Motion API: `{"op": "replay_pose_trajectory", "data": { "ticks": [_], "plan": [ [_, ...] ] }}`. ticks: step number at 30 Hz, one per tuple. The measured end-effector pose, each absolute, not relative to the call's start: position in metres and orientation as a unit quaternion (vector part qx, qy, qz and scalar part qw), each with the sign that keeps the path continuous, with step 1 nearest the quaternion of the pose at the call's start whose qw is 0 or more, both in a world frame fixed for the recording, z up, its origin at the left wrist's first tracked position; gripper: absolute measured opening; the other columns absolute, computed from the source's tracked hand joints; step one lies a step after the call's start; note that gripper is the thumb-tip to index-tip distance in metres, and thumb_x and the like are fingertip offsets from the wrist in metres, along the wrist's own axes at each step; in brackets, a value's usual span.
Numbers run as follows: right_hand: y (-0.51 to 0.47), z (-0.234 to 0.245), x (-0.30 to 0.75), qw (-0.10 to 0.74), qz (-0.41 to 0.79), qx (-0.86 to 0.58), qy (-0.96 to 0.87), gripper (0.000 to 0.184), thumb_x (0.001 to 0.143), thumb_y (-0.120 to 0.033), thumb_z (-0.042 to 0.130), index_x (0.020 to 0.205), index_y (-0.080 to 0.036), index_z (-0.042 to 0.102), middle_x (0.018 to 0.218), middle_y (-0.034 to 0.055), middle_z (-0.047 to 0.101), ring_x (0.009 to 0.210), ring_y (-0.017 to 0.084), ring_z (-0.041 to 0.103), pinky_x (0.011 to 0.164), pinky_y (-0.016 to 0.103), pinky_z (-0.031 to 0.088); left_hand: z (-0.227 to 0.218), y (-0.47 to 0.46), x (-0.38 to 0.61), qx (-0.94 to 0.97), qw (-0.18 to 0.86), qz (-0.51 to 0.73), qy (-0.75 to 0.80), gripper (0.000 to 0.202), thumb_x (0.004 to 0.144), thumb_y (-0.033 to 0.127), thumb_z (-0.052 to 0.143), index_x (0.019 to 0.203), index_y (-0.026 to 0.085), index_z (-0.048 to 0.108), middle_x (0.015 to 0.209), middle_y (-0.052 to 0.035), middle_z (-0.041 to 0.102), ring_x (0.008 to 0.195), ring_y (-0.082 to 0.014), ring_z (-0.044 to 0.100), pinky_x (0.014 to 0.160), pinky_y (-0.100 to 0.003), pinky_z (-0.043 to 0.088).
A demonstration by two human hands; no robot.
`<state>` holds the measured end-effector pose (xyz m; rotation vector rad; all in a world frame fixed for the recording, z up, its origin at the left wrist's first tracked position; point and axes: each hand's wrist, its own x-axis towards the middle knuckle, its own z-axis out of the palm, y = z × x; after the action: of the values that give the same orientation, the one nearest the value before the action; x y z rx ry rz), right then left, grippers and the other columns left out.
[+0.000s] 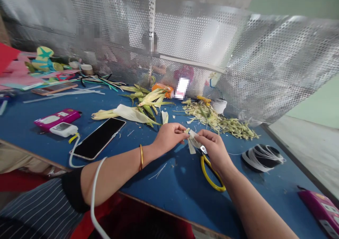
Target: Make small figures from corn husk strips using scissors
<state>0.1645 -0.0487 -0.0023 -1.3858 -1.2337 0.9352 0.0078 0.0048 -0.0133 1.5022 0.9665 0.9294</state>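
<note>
My left hand (171, 137), with a gold bangle at the wrist, pinches one side of a small pale piece of corn husk (192, 143). The fingers of my right hand (214, 148) are closed on its other side, so the piece spans both hands just above the table. Yellow-handled scissors (205, 172) lie below my right hand, their blades partly hidden. Beyond my hands, larger pale and green corn husks (134, 114) are spread out. A heap of shredded husk pieces (222, 122) lies to the right of them.
The blue table (159, 196) also bears a black phone (99, 138), a magenta device (57, 119) with a white cable, and a black spool of white thread (262, 157). A second magenta device (321, 209) lies at right. A perforated metal screen (190, 37) stands behind.
</note>
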Motion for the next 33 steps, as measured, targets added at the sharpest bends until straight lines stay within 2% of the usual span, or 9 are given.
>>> {"op": "replay_pose_trajectory", "data": {
  "ticks": [9, 14, 19, 24, 28, 33],
  "plan": [
    [-0.047, -0.008, 0.163, 0.500, 0.408, -0.568, -0.511, 0.026, 0.068, -0.038, 0.068, 0.055, -0.019, 0.055, 0.052, -0.0026, 0.048, 0.053, 0.012, 0.039, 0.052, 0.026, 0.029, -0.018, 0.002, 0.007, 0.680, 0.492, 0.382, 0.387, 0.017, 0.075, 0.031, 0.073, 0.085, 0.017, 0.070, 0.071, -0.0025, 0.072, 0.062, -0.0151, 0.068, 0.059, -0.023, 0.051],
    [-0.045, -0.011, 0.163, 0.498, 0.392, -0.566, -0.527, 0.030, 0.071, -0.042, 0.068, 0.057, -0.018, 0.056, 0.053, -0.0020, 0.049, 0.055, 0.012, 0.040, 0.052, 0.025, 0.030, -0.015, -0.001, 0.008, 0.673, 0.500, 0.375, 0.396, 0.011, 0.074, 0.026, 0.072, 0.080, 0.017, 0.069, 0.069, -0.0022, 0.072, 0.063, -0.0153, 0.068, 0.060, -0.023, 0.051],
    [-0.044, -0.014, 0.165, 0.489, 0.312, -0.582, -0.570, 0.032, 0.074, -0.048, 0.070, 0.066, -0.018, 0.061, 0.059, -0.0010, 0.054, 0.057, 0.013, 0.043, 0.052, 0.025, 0.033, -0.017, 0.002, 0.008, 0.698, 0.467, 0.363, 0.403, 0.017, 0.074, 0.033, 0.071, 0.076, 0.017, 0.069, 0.067, -0.0030, 0.071, 0.065, -0.0160, 0.067, 0.058, -0.022, 0.046],
    [-0.043, -0.015, 0.164, 0.491, 0.330, -0.571, -0.569, 0.030, 0.074, -0.047, 0.071, 0.083, -0.019, 0.064, 0.060, -0.0033, 0.055, 0.052, 0.011, 0.042, 0.049, 0.025, 0.031, -0.020, 0.001, 0.009, 0.739, 0.418, 0.357, 0.389, 0.023, 0.075, 0.039, 0.068, 0.073, 0.016, 0.069, 0.068, -0.0029, 0.071, 0.067, -0.0165, 0.064, 0.057, -0.021, 0.043],
    [-0.043, -0.013, 0.164, 0.502, 0.332, -0.573, -0.556, 0.027, 0.071, -0.044, 0.073, 0.071, -0.019, 0.066, 0.061, -0.0007, 0.059, 0.056, 0.013, 0.047, 0.052, 0.026, 0.035, -0.018, -0.002, 0.009, 0.762, 0.405, 0.335, 0.379, 0.017, 0.074, 0.032, 0.068, 0.067, 0.016, 0.068, 0.063, -0.0010, 0.068, 0.066, -0.0156, 0.063, 0.057, -0.021, 0.042],
    [-0.044, -0.013, 0.164, 0.535, 0.387, -0.558, -0.503, 0.028, 0.063, -0.043, 0.078, 0.066, -0.019, 0.064, 0.060, -0.0010, 0.059, 0.055, 0.013, 0.049, 0.052, 0.026, 0.038, -0.015, -0.004, 0.008, 0.760, 0.444, 0.308, 0.361, 0.012, 0.072, 0.028, 0.069, 0.073, 0.017, 0.070, 0.065, -0.0005, 0.070, 0.063, -0.0149, 0.064, 0.058, -0.021, 0.045]
  ]
}}
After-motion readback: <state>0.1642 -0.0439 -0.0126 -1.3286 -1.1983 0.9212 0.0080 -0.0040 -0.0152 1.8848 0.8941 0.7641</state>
